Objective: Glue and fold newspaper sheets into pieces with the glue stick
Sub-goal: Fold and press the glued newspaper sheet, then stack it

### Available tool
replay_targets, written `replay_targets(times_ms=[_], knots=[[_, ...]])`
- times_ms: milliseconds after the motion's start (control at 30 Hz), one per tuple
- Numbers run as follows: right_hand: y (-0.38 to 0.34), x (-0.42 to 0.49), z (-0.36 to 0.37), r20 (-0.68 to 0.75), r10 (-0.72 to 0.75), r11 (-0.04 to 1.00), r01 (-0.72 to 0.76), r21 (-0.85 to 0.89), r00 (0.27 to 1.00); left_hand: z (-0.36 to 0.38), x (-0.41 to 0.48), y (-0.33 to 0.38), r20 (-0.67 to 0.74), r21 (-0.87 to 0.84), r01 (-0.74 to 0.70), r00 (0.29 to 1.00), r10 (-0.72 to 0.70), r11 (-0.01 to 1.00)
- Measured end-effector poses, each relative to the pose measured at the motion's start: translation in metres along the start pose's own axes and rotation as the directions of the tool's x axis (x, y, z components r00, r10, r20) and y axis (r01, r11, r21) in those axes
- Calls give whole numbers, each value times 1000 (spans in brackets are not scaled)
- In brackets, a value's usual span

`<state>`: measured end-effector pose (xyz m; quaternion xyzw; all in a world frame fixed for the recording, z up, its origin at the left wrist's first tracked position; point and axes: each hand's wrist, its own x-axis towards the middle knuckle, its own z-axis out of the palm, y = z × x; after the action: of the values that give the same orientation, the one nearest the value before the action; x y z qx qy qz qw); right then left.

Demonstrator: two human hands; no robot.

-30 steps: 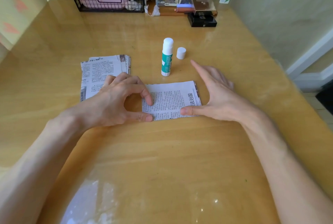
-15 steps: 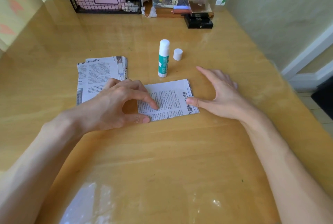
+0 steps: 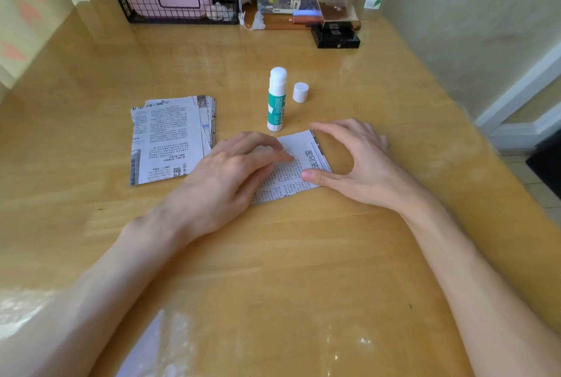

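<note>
Left hand (image 3: 230, 173) slid rightward over newspaper piece (image 3: 300, 149)

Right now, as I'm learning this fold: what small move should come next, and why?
Probably smooth the left hand across the folded piece to flatten it: the right hand pins its edge by thumb, and the glue stick stands aside, uncapped.

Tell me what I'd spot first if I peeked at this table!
Two hands meet in the middle of the table: the left hand and the right hand press on a small folded newspaper piece. Just behind it stands an uncapped glue stick, with its white cap beside it. A stack of newspaper sheets lies to the left.
</note>
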<state>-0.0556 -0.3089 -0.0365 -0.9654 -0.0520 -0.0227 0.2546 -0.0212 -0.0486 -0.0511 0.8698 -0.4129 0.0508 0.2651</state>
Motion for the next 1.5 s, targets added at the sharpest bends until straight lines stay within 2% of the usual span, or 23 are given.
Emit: replay_targets(times_ms=[167, 600, 900, 1033, 1100, 1233, 1333, 1500], knots=[[2, 4, 4, -37, 11, 1000, -11, -17, 999, 11, 2, -1, 44, 151, -34, 999, 28, 988], [5, 35, 17, -252, 148, 989, -148, 21, 956, 12, 1, -5, 58, 189, -68, 997, 58, 980], [3, 59, 23, -293, 247, 969, -244, 49, 924, 12, 0, -5, 57, 196, -75, 996, 64, 978], [6, 48, 21, -382, 120, 972, -29, 234, 917, 10, -2, -2, 39, 169, -60, 998, 54, 984], [2, 35, 19, -385, -12, 989, 68, 133, 923, 7, -1, -1, 8, 145, -41, 999, 40, 989], [-15, 10, 29, -195, -288, 958, 281, -65, 937, 1, -3, -3, -60, 269, 11, 998, 5, 963], [-19, 1, 39, -95, -351, 930, 336, -147, 931, -1, -8, -4, -47, 328, 29, 999, -15, 944], [-21, -2, 42, -68, -377, 898, 346, -272, 924, -5, -8, -10, -8, 306, 5, 1000, -3, 952]])
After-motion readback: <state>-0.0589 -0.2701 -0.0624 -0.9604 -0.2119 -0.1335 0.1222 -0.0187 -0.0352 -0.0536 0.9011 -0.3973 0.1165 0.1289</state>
